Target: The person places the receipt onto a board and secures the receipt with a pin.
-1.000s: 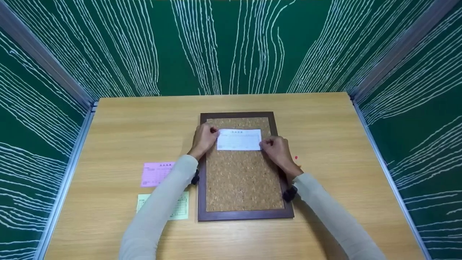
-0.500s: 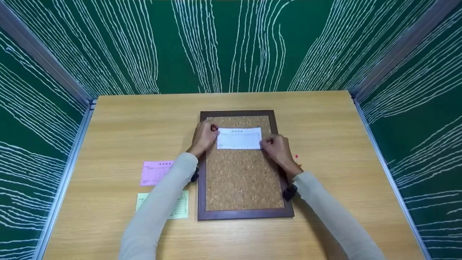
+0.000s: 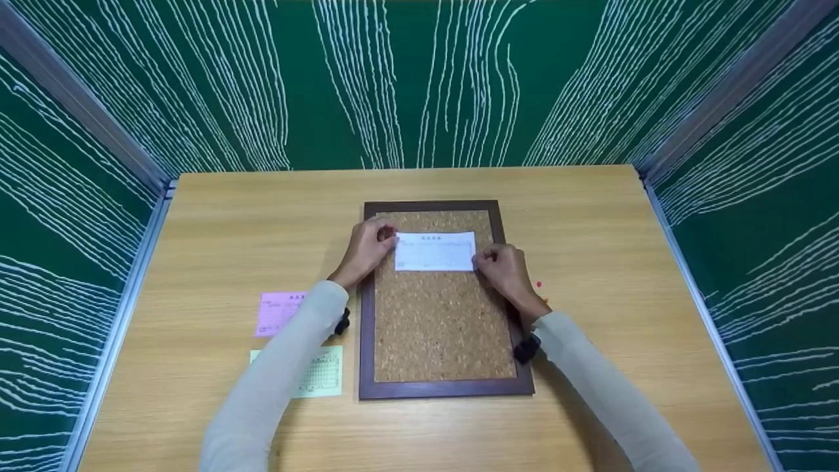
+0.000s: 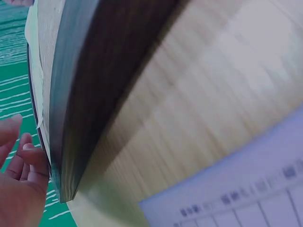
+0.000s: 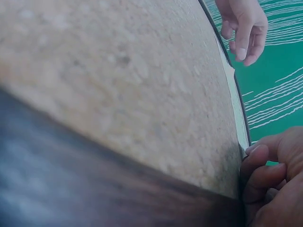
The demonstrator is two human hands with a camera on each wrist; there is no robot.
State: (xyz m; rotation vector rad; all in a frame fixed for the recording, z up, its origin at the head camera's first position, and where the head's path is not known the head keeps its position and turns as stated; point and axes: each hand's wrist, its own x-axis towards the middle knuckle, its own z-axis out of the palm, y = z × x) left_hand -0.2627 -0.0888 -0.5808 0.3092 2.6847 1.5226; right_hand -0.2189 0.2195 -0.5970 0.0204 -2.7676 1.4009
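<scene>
Near the top of the board (image 3: 446,328), holds the white slip (image 3: 435,252) at its lower right, pinched in the right hand (image 3: 503,267). Compared with a moment ago, shifts the left hand (image 3: 369,246) slightly outward, to just beside the white slip's left edge, loosely bent and seemingly holding nothing. Appears to leave the white slip steadied by the right hand alone; cannot tell whether pinned or loose.

2 pale sleeves (image 3: 276,373), 2 black wrist devices (image 3: 526,351)

head view looks down, wrist views skim corkboard (image 3: 446,328)
</scene>
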